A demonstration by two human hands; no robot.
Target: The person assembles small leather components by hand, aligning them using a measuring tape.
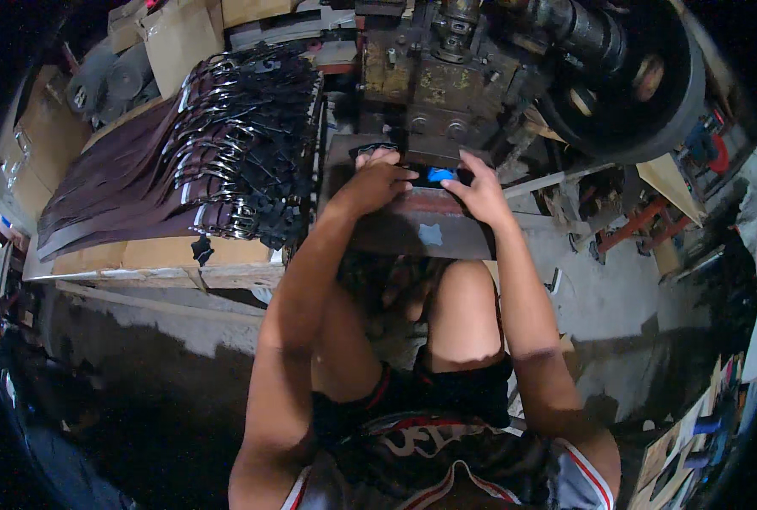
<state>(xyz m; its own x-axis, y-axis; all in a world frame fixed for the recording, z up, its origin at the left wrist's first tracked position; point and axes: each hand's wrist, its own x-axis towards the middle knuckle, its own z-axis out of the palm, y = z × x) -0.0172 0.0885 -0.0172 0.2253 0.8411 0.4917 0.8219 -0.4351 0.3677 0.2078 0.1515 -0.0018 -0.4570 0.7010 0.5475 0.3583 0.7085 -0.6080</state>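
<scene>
L hand (384,176): fingers curled, can't tell if gripping, nr worktop's (370,238) far L corner; 1 dark piece (368,150) just beyond. R hand (483,191): thumb & fingers spread apart, thumb tip by 1 blue piece (439,174), which lies nr far edge, R of ctr. 1 pale patch (430,234) twd near edge. L side table (166,274): brown straps (132,174) w/ metal hooks, too many to count; 1 dark tab (201,250) at near edge. 1 big wheel (684,93) far R.

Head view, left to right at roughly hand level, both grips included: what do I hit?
Pile of dark brown strips → silver metal fittings → left grip → small blue piece → right grip → red metal frame.
</scene>
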